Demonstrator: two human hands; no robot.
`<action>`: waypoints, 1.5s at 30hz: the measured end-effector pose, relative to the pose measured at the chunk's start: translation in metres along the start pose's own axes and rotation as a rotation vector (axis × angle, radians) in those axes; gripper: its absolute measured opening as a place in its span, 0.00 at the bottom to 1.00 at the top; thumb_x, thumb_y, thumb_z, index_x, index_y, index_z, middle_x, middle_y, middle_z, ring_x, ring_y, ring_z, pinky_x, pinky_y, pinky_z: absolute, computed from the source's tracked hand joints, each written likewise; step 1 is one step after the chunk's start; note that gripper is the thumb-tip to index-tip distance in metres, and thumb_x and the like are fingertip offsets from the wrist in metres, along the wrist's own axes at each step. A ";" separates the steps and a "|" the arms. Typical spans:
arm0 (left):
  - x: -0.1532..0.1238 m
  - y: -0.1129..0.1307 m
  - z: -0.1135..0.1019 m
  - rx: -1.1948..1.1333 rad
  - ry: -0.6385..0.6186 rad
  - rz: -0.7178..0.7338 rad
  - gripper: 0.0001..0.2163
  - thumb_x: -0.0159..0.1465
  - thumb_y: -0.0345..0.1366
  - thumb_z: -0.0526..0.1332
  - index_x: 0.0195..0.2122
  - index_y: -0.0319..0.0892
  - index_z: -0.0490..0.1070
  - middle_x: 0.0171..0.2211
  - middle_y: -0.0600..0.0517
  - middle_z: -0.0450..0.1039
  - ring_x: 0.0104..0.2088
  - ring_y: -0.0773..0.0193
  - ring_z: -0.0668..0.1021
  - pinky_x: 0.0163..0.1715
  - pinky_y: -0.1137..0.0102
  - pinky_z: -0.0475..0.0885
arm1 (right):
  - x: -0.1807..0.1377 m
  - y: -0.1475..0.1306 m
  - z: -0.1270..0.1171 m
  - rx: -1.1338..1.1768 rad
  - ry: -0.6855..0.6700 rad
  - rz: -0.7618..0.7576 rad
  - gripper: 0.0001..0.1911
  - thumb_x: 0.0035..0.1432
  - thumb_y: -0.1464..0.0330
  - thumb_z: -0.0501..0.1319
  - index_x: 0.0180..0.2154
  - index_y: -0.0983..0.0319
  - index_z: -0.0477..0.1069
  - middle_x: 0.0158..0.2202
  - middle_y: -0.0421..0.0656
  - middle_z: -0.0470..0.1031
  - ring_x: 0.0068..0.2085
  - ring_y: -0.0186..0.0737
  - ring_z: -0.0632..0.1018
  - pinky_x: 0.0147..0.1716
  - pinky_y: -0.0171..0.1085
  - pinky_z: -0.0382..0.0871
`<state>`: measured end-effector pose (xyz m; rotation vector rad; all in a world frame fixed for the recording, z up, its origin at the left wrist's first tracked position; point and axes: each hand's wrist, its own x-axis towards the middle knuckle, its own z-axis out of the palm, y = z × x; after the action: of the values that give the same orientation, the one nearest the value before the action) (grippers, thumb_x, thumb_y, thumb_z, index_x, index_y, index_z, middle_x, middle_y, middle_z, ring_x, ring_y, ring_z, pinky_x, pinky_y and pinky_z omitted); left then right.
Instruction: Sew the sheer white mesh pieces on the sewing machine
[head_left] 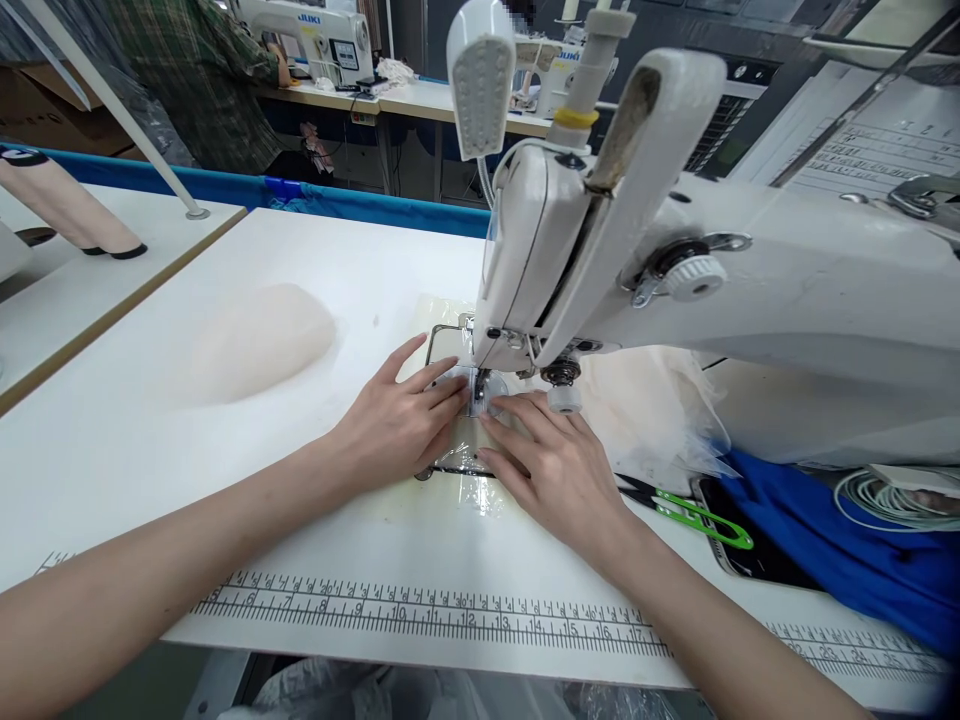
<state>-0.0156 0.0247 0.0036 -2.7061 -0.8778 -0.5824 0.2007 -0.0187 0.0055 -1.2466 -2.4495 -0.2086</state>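
Observation:
A white sewing machine [675,270] stands over the white table [225,470]. My left hand [397,425] lies flat with fingers stretched toward the presser foot [480,390], pressing a thin sheer piece of fabric [469,455] on the needle plate. My right hand [555,465] lies flat on the same fabric just right of the foot, fingers spread and pointing at the needle. Neither hand grips anything.
A heap of sheer cream fabric [259,340] lies to the left. More cream fabric [652,410] is bunched under the machine arm. Green thread snips [701,515], blue cloth [840,545] and a coiled cable [892,497] lie to the right. A ruler strip [450,610] lines the table's front edge. Another person [202,80] works at the back.

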 end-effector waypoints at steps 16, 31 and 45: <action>0.002 -0.006 0.008 -0.061 -0.028 -0.108 0.19 0.67 0.34 0.52 0.58 0.39 0.68 0.55 0.47 0.72 0.62 0.50 0.66 0.66 0.45 0.48 | 0.004 0.008 0.005 -0.122 0.006 -0.009 0.16 0.67 0.63 0.54 0.50 0.60 0.75 0.49 0.44 0.78 0.49 0.45 0.77 0.55 0.47 0.63; -0.001 0.007 -0.019 -0.737 0.019 -0.096 0.06 0.64 0.35 0.60 0.40 0.42 0.74 0.47 0.47 0.75 0.49 0.59 0.75 0.49 0.60 0.71 | 0.008 0.008 -0.028 1.174 -0.252 0.460 0.06 0.52 0.63 0.68 0.31 0.59 0.78 0.30 0.40 0.79 0.32 0.38 0.78 0.34 0.38 0.74; 0.003 0.003 -0.054 -1.358 -0.264 -0.554 0.11 0.64 0.43 0.62 0.33 0.39 0.70 0.20 0.59 0.60 0.18 0.76 0.60 0.18 0.78 0.55 | 0.011 0.004 -0.030 1.607 -0.380 0.567 0.14 0.41 0.62 0.74 0.30 0.63 0.79 0.30 0.39 0.77 0.33 0.34 0.74 0.36 0.35 0.67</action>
<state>-0.0281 0.0056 0.0529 -3.7229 -1.8318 -1.3300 0.2068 -0.0172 0.0371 -1.0030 -1.4113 1.8209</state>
